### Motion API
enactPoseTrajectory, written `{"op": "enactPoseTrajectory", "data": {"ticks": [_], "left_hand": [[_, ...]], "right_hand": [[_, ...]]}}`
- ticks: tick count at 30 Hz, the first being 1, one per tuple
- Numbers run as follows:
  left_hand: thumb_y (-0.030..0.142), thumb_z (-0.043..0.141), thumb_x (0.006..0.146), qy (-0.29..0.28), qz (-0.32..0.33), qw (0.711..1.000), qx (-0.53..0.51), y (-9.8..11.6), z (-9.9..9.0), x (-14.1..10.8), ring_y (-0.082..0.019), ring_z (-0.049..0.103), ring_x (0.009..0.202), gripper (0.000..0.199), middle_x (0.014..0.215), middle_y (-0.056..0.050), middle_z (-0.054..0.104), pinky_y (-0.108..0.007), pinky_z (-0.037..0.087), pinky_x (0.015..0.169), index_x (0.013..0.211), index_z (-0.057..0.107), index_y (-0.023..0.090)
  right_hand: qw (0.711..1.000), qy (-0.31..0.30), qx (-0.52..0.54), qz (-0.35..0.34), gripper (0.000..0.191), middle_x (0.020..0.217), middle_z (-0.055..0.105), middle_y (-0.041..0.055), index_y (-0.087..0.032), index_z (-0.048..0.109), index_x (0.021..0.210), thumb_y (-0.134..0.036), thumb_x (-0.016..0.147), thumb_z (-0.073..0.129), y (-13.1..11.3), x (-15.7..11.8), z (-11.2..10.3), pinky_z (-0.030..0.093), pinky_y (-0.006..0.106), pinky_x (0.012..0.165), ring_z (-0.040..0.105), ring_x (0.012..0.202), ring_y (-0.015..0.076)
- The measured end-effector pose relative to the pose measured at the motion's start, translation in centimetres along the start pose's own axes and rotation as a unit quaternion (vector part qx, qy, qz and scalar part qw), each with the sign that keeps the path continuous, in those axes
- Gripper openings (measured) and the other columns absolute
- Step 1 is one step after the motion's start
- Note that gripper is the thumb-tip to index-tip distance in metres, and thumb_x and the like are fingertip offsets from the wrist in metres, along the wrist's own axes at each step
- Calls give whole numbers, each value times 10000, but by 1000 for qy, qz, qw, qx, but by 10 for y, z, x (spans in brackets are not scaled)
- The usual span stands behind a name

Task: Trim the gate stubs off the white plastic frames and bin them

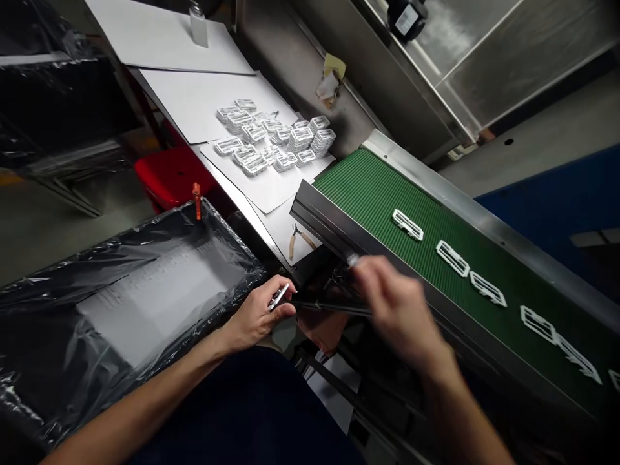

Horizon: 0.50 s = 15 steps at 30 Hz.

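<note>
- White part (279,296) — pinched edge-on in the left hand (263,310), between thumb and curled fingers, left of the belt (361,187) and well apart from it.
- That left hand is closed to little more than the thickness of the piece, thumb below, forefinger above; only a narrow pale side shows in the gap.
- The right hand (400,307) is blurred, in front of the belt's dark side rail (322,213) in this view, fingers curled inward. Whether it grasps anything I cannot tell — a small pale patch shows at its fingertips, too smeared to name.
- Loose parts (487,289) lie flat on the belt in a slanting line towards its lower right; the last one is cut off at the picture's edge.
- Stacks (301,137) of similar parts stand past the belt's upper-left end, crowded together on white sheets (179,97).
- Cutters (291,247) with tan handles lie just beside that same end of the belt.
- A box (239,248) lined with black plastic is left of the belt, beyond the left hand, with a pale sheet (155,303) inside and an orange clip (197,202) on its rim.
</note>
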<state>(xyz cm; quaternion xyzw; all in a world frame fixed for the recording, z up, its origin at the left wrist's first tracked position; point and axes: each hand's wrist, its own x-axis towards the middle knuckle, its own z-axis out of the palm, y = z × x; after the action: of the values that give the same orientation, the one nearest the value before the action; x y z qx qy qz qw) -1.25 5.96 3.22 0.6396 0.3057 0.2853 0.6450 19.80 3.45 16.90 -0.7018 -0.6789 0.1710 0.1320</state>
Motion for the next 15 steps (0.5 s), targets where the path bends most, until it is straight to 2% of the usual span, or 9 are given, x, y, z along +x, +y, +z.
{"op": "enactPoseTrajectory", "data": {"ticks": [2, 5, 10, 15], "left_hand": [[667, 393, 806, 3, 41, 999, 16, 0, 2, 1, -164, 457, 722, 526, 833, -10, 480, -263, 376, 658, 988, 483, 182], [666, 398, 805, -3, 75, 997, 34, 1, 6, 2, -168, 463, 747, 525, 867, -17, 480, -269, 375, 685, 991, 484, 182], [609, 400, 843, -19, 82, 995, 55, 3, 12, 0, -182, 477, 793, 460, 905, -35, 490, -282, 383, 709, 978, 483, 177], [566, 378, 876, -40, 88, 992, 78, 0, 12, -4, -177, 473, 801, 399, 899, -29, 482, -284, 382, 727, 967, 469, 188]], "right_hand": [[995, -67, 57, -41, 257, 700, 572, 9, -216, 572, 922, -349, 945, 353, -21, -25, 35, 359, 223, 535, 491, 564, 104], [990, -93, 92, -52, 246, 754, 587, 15, -203, 568, 879, -295, 947, 351, -26, -44, 68, 364, 221, 582, 518, 637, 106], [991, -81, 99, -39, 244, 747, 595, 22, -203, 597, 956, -295, 938, 371, -17, -56, 79, 381, 224, 610, 533, 644, 114], [992, -75, 99, -26, 268, 723, 600, 20, -213, 607, 981, -296, 943, 355, -20, -62, 83, 392, 222, 607, 541, 622, 113]]}}
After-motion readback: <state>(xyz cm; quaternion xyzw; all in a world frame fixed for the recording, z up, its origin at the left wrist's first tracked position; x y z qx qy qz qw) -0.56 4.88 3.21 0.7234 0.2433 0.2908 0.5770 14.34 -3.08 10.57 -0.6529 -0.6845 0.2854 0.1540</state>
